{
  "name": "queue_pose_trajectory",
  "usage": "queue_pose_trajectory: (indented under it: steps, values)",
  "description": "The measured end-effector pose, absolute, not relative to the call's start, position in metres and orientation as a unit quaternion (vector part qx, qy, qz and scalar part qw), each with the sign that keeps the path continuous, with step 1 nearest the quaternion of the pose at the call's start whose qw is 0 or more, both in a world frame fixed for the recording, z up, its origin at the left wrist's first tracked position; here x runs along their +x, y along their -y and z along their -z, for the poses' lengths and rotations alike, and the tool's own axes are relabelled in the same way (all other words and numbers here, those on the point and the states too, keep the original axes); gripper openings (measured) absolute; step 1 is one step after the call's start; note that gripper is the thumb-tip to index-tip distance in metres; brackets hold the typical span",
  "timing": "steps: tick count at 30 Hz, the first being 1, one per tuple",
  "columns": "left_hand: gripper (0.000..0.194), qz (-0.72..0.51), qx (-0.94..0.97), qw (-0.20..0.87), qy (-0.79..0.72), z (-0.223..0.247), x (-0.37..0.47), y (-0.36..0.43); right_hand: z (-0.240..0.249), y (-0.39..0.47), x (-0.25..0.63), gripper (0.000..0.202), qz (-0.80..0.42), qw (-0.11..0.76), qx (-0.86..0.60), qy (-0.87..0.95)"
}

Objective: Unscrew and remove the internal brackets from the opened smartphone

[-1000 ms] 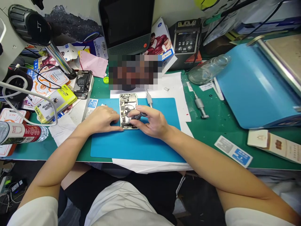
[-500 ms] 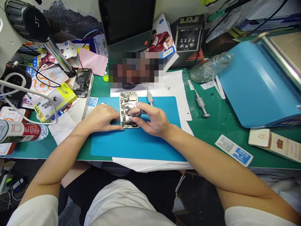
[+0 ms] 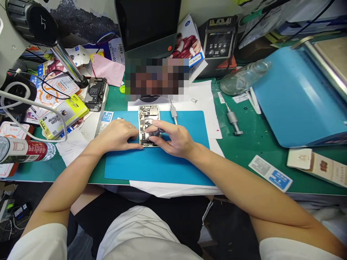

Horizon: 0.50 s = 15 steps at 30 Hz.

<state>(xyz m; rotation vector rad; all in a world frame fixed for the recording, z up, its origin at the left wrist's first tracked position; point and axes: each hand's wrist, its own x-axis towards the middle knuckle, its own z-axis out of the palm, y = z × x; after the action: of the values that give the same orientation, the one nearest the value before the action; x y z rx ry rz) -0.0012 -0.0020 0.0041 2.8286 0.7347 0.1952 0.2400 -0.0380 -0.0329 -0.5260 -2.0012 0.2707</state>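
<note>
An opened phone (image 3: pixel 148 117) with its insides showing lies on a blue mat (image 3: pixel 162 162). My left hand (image 3: pixel 116 134) rests flat on the mat with its fingertips against the phone's left edge. My right hand (image 3: pixel 173 139) pinches a small dark screwdriver (image 3: pixel 155 133), its tip down on the phone's lower half. A grey screwdriver (image 3: pixel 173 112) lies just right of the phone's top.
A second opened phone (image 3: pixel 95 93) lies at the left, near a microscope stand (image 3: pixel 67 65). A metal-handled tool (image 3: pixel 231 119), a glass bottle (image 3: pixel 244 77), a large blue machine (image 3: pixel 292 97), a monitor (image 3: pixel 149 25) and a red-labelled bottle (image 3: pixel 24 151) surround the mat.
My right hand has drawn slightly in over the phone's lower part with the screwdriver. The left hand has stayed put.
</note>
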Motion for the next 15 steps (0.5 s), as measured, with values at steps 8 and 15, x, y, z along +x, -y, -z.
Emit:
queue_pose_trajectory:
  steps: [8, 15]
  values:
    - [0.048, -0.074, 0.959, 0.111, -0.251, -0.0043, -0.0018, 0.0024, 0.033, 0.0388, 0.2395, 0.071, -0.109, 0.497, -0.231, 0.829]
    - [0.046, -0.068, 0.961, 0.106, -0.245, -0.0066, -0.0008, 0.0027, 0.0327, 0.0384, 0.2397, 0.071, -0.101, 0.499, -0.226, 0.83]
